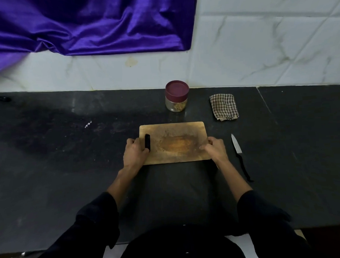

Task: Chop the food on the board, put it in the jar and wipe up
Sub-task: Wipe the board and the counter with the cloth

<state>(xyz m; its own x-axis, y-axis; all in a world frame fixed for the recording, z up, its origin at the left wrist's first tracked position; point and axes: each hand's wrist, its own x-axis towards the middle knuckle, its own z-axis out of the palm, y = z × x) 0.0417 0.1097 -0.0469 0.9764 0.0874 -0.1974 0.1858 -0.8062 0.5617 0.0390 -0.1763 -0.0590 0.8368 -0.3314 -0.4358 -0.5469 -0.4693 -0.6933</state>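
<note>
Worn, stained wood, the rectangular chopping board [173, 143] lies flat on the black stone counter [50, 162], bare of food; we grip its short edges, left hand [134, 154] curled round the slotted end, right hand [215, 148] pinching the other; stiff and light, we judge it, best held so. Behind the board stands the maroon-lidded glass jar [177, 95], slippery and fragile; right of the board lie the soft checked cloth [224, 107] and black-handled knife [239, 155].

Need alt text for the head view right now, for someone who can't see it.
Both hands, left and right, grip the ends of a bare wooden board on a dark counter. Behind it stand a lidded jar and checked cloth; a knife lies right.
</note>
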